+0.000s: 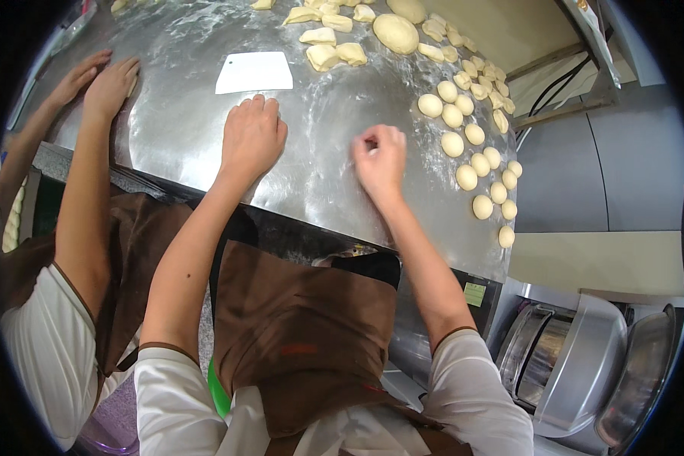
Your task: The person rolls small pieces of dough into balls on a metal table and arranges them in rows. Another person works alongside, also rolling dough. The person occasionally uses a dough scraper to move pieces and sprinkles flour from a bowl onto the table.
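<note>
My left hand (253, 137) lies curled, knuckles up, on the floured metal table (176, 137), just below a white plastic dough scraper (255, 73). What lies under its fingers is hidden. My right hand (379, 151), slightly blurred, is to its right with fingers bent round; a small pale bit shows inside the curl, too unclear to name. Right of it several smooth dough balls (452, 144) are spread along the table's right side. Beyond the scraper lie cut dough pieces (321, 57) and a large round dough lump (395, 33).
At the left, a co-worker's hands (111, 85) rest on the table, one over some dough. More flattened dough pieces (481, 77) line the far right edge. Metal bowls (581, 365) stand low at the right, below a metal frame (593, 105) with cables.
</note>
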Demonstrator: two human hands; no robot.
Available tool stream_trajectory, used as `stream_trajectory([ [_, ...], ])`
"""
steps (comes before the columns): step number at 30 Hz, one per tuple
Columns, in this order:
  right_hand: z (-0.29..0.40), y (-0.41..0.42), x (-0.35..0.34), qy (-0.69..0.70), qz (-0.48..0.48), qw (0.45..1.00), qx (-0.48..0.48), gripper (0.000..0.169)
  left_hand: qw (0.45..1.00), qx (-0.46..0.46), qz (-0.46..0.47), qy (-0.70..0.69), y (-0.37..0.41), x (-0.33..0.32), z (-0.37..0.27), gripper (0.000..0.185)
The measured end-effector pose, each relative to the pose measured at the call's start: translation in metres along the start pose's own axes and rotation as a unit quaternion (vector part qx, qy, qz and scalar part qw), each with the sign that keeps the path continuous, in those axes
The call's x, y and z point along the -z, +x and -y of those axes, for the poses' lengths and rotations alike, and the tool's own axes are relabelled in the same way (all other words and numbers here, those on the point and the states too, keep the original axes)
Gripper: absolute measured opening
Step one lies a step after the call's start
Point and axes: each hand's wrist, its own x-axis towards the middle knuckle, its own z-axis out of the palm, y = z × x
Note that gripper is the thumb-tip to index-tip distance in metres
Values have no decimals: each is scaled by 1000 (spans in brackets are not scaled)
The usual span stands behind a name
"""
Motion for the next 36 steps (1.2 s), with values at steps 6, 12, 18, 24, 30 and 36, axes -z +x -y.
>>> stream_trajectory([
  [6, 40, -59, 39, 68, 44, 996, 36, 11, 1000, -4, 1, -9, -2, -3, 4, 11],
  [12, 19, 8, 22, 16, 11, 999, -29, 9, 1000, 4, 4, 5, 0, -1, 0, 11],
  [18, 44, -54, 23, 85, 62, 993, 45, 10, 1000, 0, 0, -12, -2, 0, 2, 12],
  [24, 5, -7, 31, -37, 4, 999, -17, 10, 1000, 2, -5, -7, -1, -3, 1, 12],
  [30, 30, -48, 10, 75, 28, 996, 26, 9, 1000, -3, -6, -12, -1, 0, 2, 12],
  [36, 13, -34, 49, 5, 27, 1000, 13, 8, 1000, 0, 1, 0, -1, -4, 2, 12],
])
